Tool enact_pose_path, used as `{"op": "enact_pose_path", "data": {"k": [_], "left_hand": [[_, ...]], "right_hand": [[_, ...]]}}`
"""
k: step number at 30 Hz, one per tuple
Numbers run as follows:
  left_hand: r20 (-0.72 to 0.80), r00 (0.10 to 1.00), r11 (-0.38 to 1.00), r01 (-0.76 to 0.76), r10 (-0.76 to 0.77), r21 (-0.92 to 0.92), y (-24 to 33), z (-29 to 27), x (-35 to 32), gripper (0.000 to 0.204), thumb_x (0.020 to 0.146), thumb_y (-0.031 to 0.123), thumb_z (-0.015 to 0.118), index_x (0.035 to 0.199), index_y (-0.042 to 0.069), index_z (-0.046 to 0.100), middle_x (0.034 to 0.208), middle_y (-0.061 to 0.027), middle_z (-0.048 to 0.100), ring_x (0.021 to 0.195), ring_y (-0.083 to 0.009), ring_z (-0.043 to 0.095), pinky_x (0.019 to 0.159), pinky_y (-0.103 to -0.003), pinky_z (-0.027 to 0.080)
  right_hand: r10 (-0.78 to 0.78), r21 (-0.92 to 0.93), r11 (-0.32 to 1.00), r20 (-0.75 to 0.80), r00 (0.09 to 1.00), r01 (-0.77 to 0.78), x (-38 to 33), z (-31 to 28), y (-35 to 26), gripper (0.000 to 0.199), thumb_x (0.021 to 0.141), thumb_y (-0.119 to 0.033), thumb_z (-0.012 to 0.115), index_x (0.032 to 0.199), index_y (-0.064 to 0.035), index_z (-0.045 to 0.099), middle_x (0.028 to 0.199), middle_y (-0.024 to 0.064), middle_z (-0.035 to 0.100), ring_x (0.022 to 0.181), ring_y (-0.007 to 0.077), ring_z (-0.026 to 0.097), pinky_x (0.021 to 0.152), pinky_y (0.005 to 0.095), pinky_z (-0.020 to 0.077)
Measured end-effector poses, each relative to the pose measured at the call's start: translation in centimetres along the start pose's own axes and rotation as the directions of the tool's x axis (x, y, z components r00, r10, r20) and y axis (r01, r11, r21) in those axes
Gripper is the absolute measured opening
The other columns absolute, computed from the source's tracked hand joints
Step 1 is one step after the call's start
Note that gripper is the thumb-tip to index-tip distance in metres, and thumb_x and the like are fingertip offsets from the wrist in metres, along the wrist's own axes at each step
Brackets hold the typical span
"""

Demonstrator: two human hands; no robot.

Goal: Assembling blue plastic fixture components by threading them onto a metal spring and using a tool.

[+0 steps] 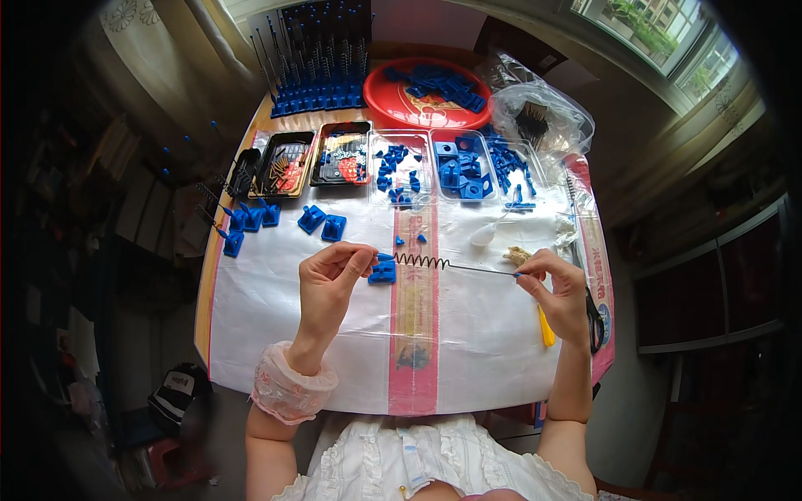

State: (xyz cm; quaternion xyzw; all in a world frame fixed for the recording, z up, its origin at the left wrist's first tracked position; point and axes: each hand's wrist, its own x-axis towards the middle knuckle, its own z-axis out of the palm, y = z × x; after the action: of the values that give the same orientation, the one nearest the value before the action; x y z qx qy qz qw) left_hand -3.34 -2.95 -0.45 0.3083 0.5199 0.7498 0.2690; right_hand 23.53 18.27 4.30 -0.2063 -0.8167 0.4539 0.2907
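A thin dark wire with a coiled spring section [422, 261] stretches level across the table between my hands. Its coil end meets a small blue plastic piece at the fingertips of my left hand [330, 275], which is closed in a pinch. The straight end runs to my right hand [555, 288], also pinched, with a bit of blue showing at the fingers. Just under the coil, beside my left fingers, lies a blue plastic base [382, 273]. Two small blue pieces [410, 240] rest beyond the wire. Past my right fingers is a crumpled tan lump [516, 254].
Black trays [284, 190] and clear tubs [464, 199] of blue parts line the back. Behind them stand a red basin [384, 113], assembled spring pieces [322, 96] and a plastic bag [576, 125]. Blue bases [322, 222] sit left; a yellow handle [545, 326] and black scissors [596, 326] lie right.
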Motion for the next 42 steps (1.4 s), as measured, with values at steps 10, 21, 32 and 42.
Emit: {"op": "enact_pose_path", "data": {"k": [10,21,32,42], "left_hand": [[0.16,0.922,0.868,-0.386,0.353,0.311,2.2,1.4,-1.2,0.011,0.09,-0.007,0.078,0.099,-0.002,0.075,0.092,-0.0116,0.075,0.084,-0.0173,0.069,0.075,-0.027,0.053],[0.156,0.936,0.88,-0.35,0.315,0.322,2.3,1.3,-1.1,0.007,0.091,-0.004,0.079,0.097,-0.002,0.077,0.089,-0.0097,0.074,0.08,-0.015,0.067,0.072,-0.026,0.051],[0.148,0.951,0.925,-0.3,0.271,0.231,2.0,0.9,-0.9,0.007,0.094,0.003,0.078,0.098,-0.003,0.078,0.088,-0.009,0.074,0.078,-0.0133,0.064,0.07,-0.026,0.05],[0.103,0.99,0.994,-0.098,0.093,0.053,1.5,1.3,-1.2,0.007,0.095,0.002,0.077,0.101,-0.001,0.08,0.091,-0.0084,0.077,0.085,-0.012,0.071,0.075,-0.024,0.056]], "right_hand": [[0.217,0.302,0.921,0.129,0.968,-0.246,0.9,-0.2,2.7,0.009,0.088,0.008,0.073,0.094,0.0027,0.077,0.089,0.0054,0.072,0.085,0.0108,0.066,0.08,0.0239,0.052],[0.235,0.357,0.894,0.137,0.962,-0.27,0.8,-0.1,2.8,0.008,0.087,0.007,0.073,0.092,0.0023,0.077,0.086,0.0048,0.07,0.083,0.0109,0.064,0.079,0.0239,0.05],[0.2,0.346,0.911,0.101,0.974,-0.223,0.6,-1.6,1.6,0.006,0.085,0.005,0.074,0.089,0.0014,0.076,0.082,0.0043,0.069,0.08,0.0114,0.061,0.077,0.0264,0.0472],[0.164,0.347,0.919,0.091,0.982,-0.185,0.3,-2.4,1.4,0.004,0.09,-0.003,0.074,0.089,-0.0004,0.078,0.081,0.0049,0.07,0.079,0.0114,0.062,0.075,0.0266,0.047]]}}
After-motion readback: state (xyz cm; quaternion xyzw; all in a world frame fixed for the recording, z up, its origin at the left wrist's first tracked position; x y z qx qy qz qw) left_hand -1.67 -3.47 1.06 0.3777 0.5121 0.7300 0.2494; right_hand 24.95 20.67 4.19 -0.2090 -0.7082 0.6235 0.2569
